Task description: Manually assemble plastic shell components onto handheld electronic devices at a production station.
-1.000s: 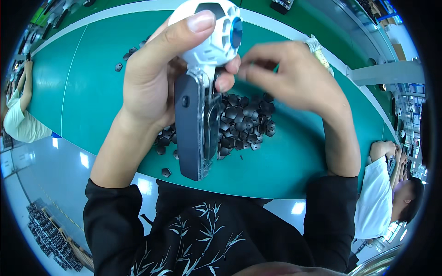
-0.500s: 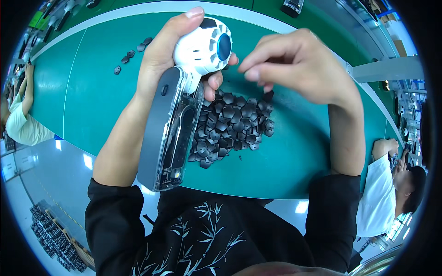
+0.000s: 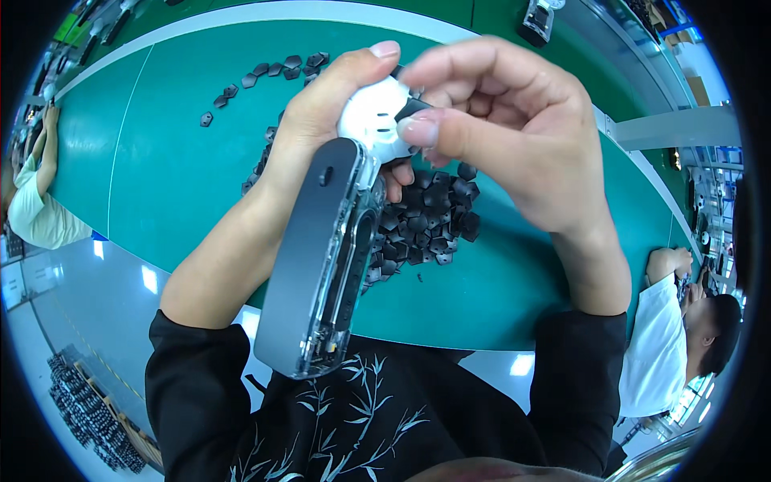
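My left hand (image 3: 309, 120) is wrapped round the white round head (image 3: 371, 112) of a handheld device, thumb on top and fingertips underneath. Its long body (image 3: 309, 249), dark grey on one side and clear with inner parts showing on the other, hangs down toward me. At the right side of the head, my right hand (image 3: 522, 128) pinches a small black plastic piece (image 3: 412, 108) against it with thumb and fingers. Whether that piece is seated cannot be told. Below the hands lies a heap of black pentagonal pieces (image 3: 426, 213), partly covered by the device.
A curved row of similar black pieces (image 3: 293, 61) runs along the green table (image 3: 185, 161) beyond and beside my left forearm. Another device (image 3: 538, 20) lies past the far edge. Co-workers in light shirts sit at the left (image 3: 40, 209) and right (image 3: 662, 345).
The device has shifted right and toward me, and its blue-ringed face has turned out of sight. My right hand has come in to the white head, where a black piece now shows at its thumb.
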